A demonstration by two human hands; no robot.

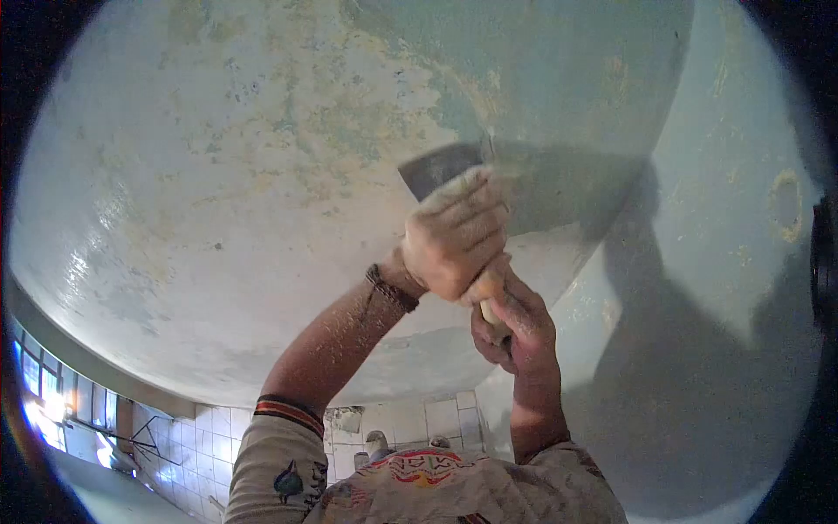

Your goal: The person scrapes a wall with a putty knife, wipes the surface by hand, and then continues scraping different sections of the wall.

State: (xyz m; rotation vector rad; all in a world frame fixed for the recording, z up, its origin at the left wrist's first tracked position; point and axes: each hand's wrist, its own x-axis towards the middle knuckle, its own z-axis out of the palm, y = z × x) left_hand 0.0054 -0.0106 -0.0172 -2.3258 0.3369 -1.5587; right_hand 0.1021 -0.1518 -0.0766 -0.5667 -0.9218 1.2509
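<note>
A wide scraper (439, 169) with a dark metal blade lies against the wall (288, 175), where green paint is partly gone and pale, patchy plaster shows. My left hand (458, 234), dusty and closed, grips the scraper close to its blade and covers part of it. Below and to the right, my right hand (519, 327) is wrapped round the light-coloured handle (491, 313). The two hands touch or nearly touch. A dark bracelet is on my left wrist, and pale dust covers the forearm.
Another pale green wall (724, 262) meets the scraped one at a corner on the right and carries my shadow. Below are floor tiles (441, 419) and my feet. Bright windows (39, 380) and a thin dark metal frame (148, 437) stand at lower left.
</note>
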